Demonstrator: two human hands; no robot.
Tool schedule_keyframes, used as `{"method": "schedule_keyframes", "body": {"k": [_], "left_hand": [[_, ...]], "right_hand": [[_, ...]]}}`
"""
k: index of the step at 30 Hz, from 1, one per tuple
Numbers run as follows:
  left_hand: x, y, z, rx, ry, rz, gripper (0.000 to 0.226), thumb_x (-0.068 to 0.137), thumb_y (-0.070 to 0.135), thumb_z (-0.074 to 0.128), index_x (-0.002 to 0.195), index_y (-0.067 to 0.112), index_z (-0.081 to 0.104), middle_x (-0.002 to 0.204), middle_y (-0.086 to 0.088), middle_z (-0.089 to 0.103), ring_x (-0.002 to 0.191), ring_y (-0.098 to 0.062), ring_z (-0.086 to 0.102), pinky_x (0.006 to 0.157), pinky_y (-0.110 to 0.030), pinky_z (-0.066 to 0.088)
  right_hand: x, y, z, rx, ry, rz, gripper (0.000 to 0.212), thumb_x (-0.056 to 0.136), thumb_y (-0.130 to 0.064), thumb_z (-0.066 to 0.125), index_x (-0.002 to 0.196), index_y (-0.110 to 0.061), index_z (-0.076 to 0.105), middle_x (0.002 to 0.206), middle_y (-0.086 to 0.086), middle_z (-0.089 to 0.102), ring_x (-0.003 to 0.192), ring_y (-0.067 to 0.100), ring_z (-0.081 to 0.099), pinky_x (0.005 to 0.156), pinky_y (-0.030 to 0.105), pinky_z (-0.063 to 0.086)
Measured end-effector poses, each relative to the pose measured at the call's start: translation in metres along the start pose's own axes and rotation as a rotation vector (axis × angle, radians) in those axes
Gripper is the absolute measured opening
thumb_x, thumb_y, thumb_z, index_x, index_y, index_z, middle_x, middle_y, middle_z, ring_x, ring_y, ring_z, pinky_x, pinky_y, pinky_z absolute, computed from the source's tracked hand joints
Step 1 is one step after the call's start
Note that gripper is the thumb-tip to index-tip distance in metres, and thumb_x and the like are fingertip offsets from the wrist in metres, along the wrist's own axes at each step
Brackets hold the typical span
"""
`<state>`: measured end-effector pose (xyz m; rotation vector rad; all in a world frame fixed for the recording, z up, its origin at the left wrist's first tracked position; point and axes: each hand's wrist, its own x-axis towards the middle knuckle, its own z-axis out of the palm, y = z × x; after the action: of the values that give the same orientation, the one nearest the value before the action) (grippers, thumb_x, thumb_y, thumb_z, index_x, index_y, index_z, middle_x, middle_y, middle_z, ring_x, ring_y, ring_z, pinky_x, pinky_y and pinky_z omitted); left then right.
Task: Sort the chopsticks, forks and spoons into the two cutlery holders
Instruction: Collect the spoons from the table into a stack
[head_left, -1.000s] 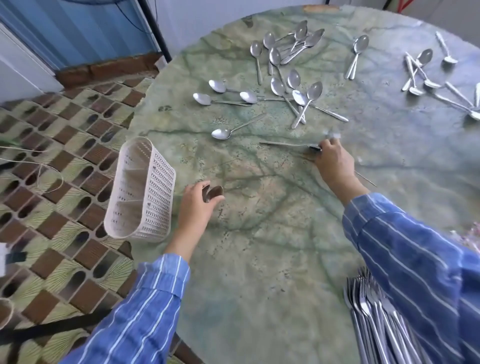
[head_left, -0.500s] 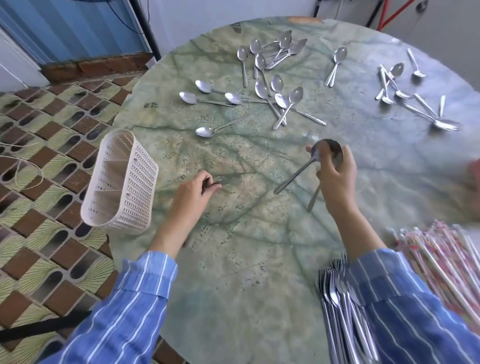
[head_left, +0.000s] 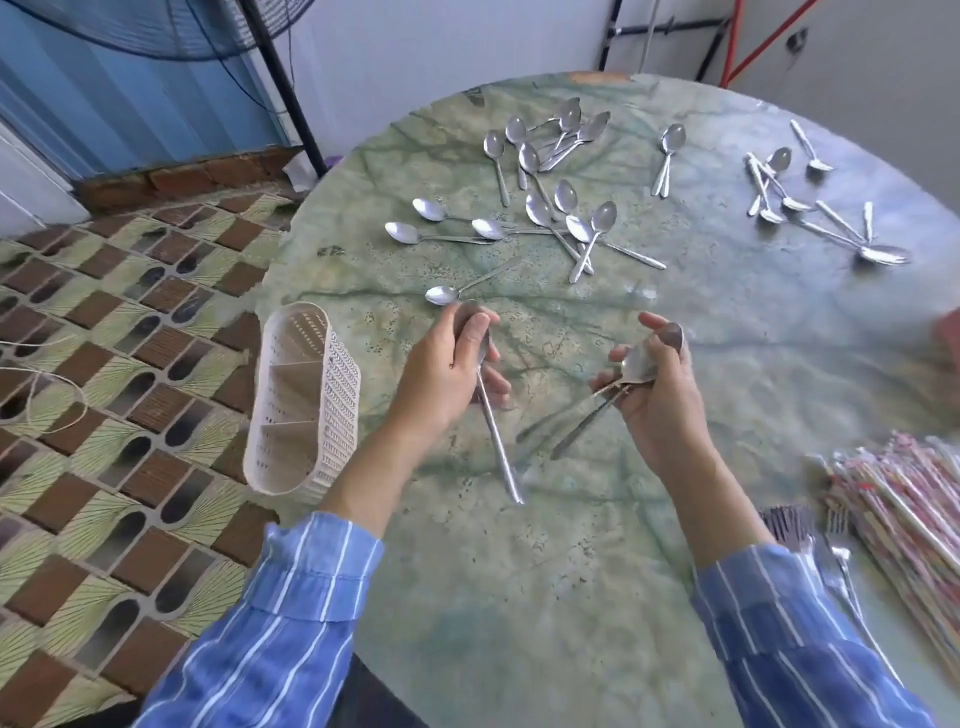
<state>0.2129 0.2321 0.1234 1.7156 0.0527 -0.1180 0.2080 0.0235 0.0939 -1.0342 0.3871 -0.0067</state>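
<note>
One spoon (head_left: 496, 431) is gripped by the left hand (head_left: 447, 369) right of the holder (head_left: 304, 400); several spoons (head_left: 613, 400) are clutched in the right hand (head_left: 657, 387), farther right of the holder.

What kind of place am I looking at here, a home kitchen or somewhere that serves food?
Probably a small eatery or canteen, not a home kitchen. A big round marble-look table carries dozens of matching spoons, a heap of wrapped chopsticks and a stack of forks. A standing fan and patterned floor tiles surround it.

Each hand (head_left: 447, 364) (head_left: 657, 384) grips spoons (head_left: 498, 447) (holder (head_left: 304, 400) beside).
</note>
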Motion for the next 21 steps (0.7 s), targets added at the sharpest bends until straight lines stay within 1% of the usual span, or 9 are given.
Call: {"method": "schedule_keyframes", "body": {"k": [1,3,6,10,13,16,18,19,21], "left_hand": [[0.002,0.006,-0.01,-0.018,-0.026,0.002,0.019,0.103,0.026,0.039,0.105,0.013,0.052,0.078,-0.006,0.055,0.055,-0.022,0.066,0.056,-0.039,0.06],[0.004,0.017,-0.032,-0.054,-0.084,0.001,0.021,0.103,0.026,0.037,0.105,0.009,0.051,0.081,-0.01,0.053,0.054,-0.021,0.064,0.056,-0.041,0.06],[0.012,0.031,-0.073,-0.099,-0.141,0.003,0.022,0.103,0.026,0.039,0.104,0.007,0.051,0.084,-0.012,0.052,0.051,-0.016,0.056,0.05,-0.041,0.058],[0.024,0.044,-0.137,0.034,-0.176,0.143,0.022,0.102,0.027,0.042,0.102,0.009,0.054,0.079,-0.002,0.054,0.05,-0.014,0.047,0.038,-0.028,0.046],[0.039,0.052,-0.18,0.122,-0.218,0.223,0.022,0.102,0.029,0.042,0.104,0.011,0.054,0.081,0.001,0.056,0.049,-0.014,0.048,0.036,-0.027,0.044],[0.06,0.053,-0.212,0.161,-0.216,0.259,0.017,0.102,0.03,0.042,0.1,0.017,0.053,0.081,0.005,0.057,0.05,-0.012,0.049,0.036,-0.026,0.042],[0.077,0.05,-0.226,0.206,-0.22,0.27,0.019,0.102,0.031,0.042,0.102,0.015,0.053,0.081,0.007,0.056,0.05,-0.012,0.049,0.036,-0.025,0.041],[0.086,0.047,-0.232,0.221,-0.227,0.263,0.02,0.102,0.031,0.043,0.104,0.014,0.053,0.081,0.007,0.056,0.051,-0.012,0.049,0.036,-0.026,0.041],[0.104,0.039,-0.241,0.228,-0.238,0.241,0.02,0.102,0.031,0.043,0.104,0.014,0.053,0.08,0.007,0.056,0.051,-0.011,0.048,0.036,-0.026,0.041]], "right_hand": [[0.001,0.005,0.01,-0.027,0.019,-0.001,0.026,0.1,-0.01,0.03,0.106,-0.02,0.053,0.076,0.008,0.054,0.056,0.02,0.047,0.058,0.033,0.046],[0.0,0.014,0.031,-0.108,0.052,-0.017,0.023,0.096,-0.009,0.034,0.099,-0.02,0.054,0.076,0.004,0.055,0.053,0.017,0.036,0.054,0.027,0.032],[-0.006,0.03,0.069,-0.245,0.063,-0.096,0.016,0.098,-0.015,0.044,0.097,-0.021,0.058,0.076,-0.002,0.054,0.05,0.012,0.03,0.048,0.024,0.024],[-0.018,0.052,0.119,-0.545,0.086,-0.228,0.008,0.097,-0.023,0.056,0.097,-0.023,0.064,0.073,-0.008,0.058,0.048,0.006,0.039,0.043,0.019,0.033],[-0.018,0.071,0.149,-0.751,0.102,-0.338,0.01,0.094,-0.026,0.062,0.099,-0.02,0.067,0.074,-0.009,0.061,0.057,-0.003,0.049,0.054,0.012,0.039],[-0.003,0.088,0.171,-0.928,0.126,-0.382,0.015,0.093,-0.029,0.061,0.099,-0.019,0.07,0.067,-0.014,0.056,0.055,-0.002,0.047,0.056,0.014,0.037],[0.017,0.095,0.182,-1.118,0.119,-0.36,0.017,0.094,-0.03,0.058,0.104,-0.023,0.07,0.067,-0.016,0.055,0.055,-0.002,0.048,0.059,0.02,0.036],[0.027,0.096,0.187,-1.234,0.107,-0.317,0.02,0.094,-0.032,0.056,0.109,-0.028,0.069,0.072,-0.016,0.057,0.06,0.0,0.05,0.063,0.023,0.037],[0.048,0.097,0.196,-1.445,0.071,-0.227,0.026,0.095,-0.035,0.052,0.118,-0.036,0.064,0.09,-0.01,0.064,0.079,0.012,0.059,0.068,0.026,0.039]]}}
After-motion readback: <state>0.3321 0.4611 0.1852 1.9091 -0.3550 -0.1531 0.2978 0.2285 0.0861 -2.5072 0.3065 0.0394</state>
